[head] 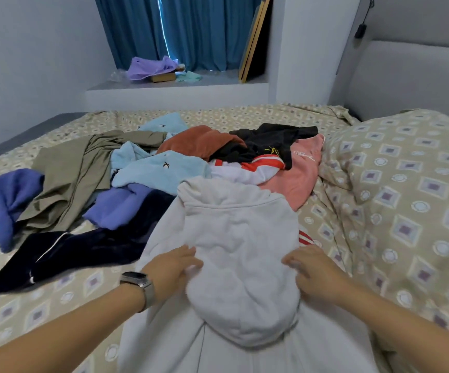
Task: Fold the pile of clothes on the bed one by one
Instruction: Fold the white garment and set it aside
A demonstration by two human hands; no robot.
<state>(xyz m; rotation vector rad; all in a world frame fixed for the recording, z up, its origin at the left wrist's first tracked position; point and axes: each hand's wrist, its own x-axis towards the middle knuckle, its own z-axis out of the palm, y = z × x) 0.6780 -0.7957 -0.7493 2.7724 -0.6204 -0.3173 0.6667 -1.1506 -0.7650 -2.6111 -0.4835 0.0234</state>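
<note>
One white hoodie (234, 238) is spread on the bed (56, 297), nearest the person. Its sides are touched by two hands: the left hand (173, 267) and the right hand (313, 273), fingers loosely extended, nothing gripped. Behind it, one pile of clothes (164, 162) is heaped; one pillow (406, 184) is seen at the right.

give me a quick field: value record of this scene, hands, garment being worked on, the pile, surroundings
left hand: fingers on the left edge of the white hoodie, watch on wrist
right hand: fingers on the hoodie's right edge
white hoodie: spread on the bed, hood toward the person
pile: unfolded clothes behind the hoodie, blue, olive, rust, black, pink
pillow: at right
curtain: blue, closed
</note>
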